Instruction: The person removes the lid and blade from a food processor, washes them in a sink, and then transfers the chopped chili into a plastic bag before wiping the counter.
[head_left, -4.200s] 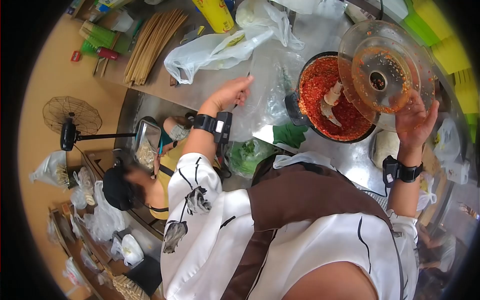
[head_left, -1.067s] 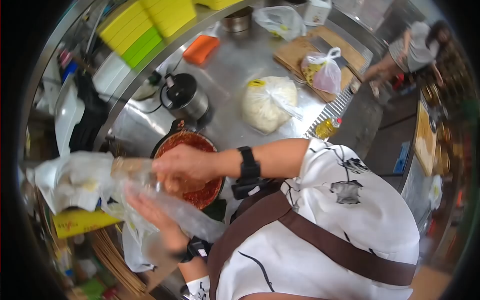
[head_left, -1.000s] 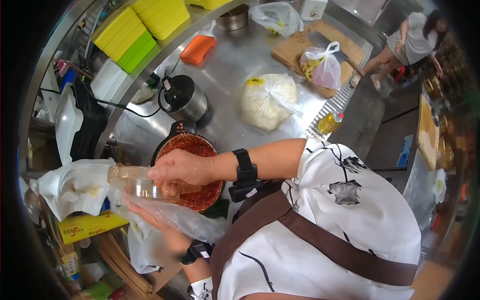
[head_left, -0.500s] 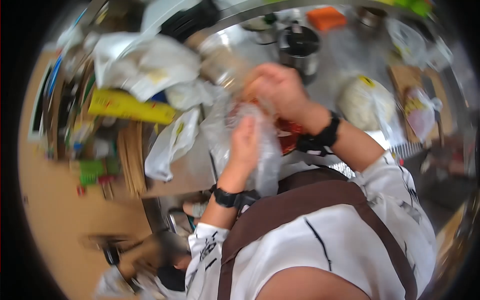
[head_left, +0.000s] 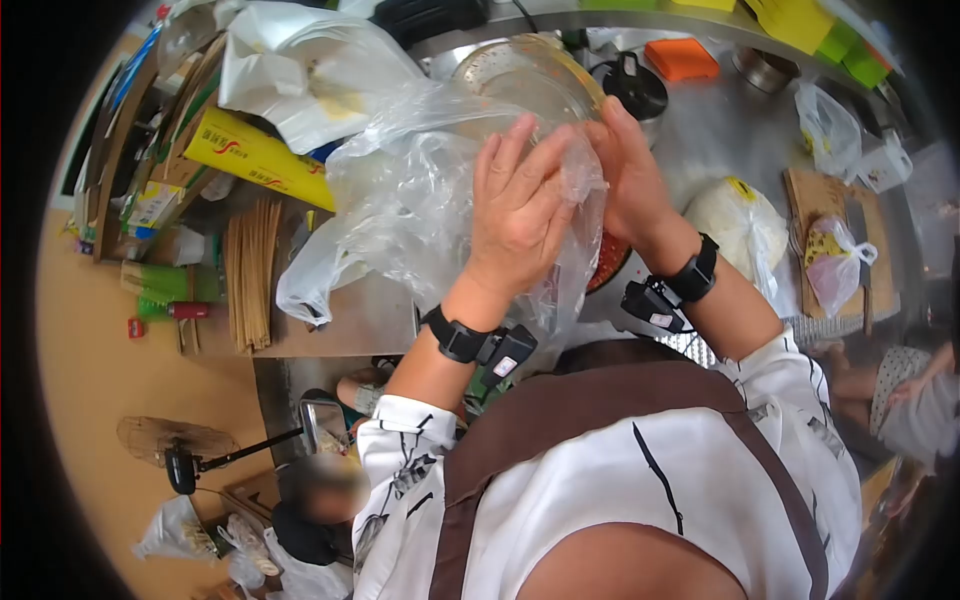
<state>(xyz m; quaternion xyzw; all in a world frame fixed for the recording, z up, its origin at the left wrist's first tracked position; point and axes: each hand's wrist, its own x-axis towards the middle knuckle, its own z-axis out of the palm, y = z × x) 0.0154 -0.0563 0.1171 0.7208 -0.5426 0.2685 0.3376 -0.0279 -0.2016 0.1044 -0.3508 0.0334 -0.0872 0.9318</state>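
A crumpled clear plastic bag (head_left: 420, 165) spreads in front of my left hand (head_left: 520, 215), whose fingers pinch its edge, the middle ones stretched out. Close beside it, my right hand (head_left: 632, 180) grips the rim of a round clear lid (head_left: 520, 80) smeared with reddish bits; part of the bag lies between the two hands. Below my right hand, the bowl of red chopped paste (head_left: 608, 262) shows only in part, behind the bag and my wrist.
A black-topped appliance (head_left: 632, 88), orange box (head_left: 682, 60) and bag of white contents (head_left: 738, 225) stand right. A tied bag (head_left: 835, 265) lies on a cutting board (head_left: 875, 230). Left are wooden sticks (head_left: 250, 275) and a yellow roll (head_left: 260, 160). People are at lower left and far right.
The view has swung back left. My hands, with the lid and bag, have moved away from over the bowl. The lid now shows its round face, and the bag is spread wider.
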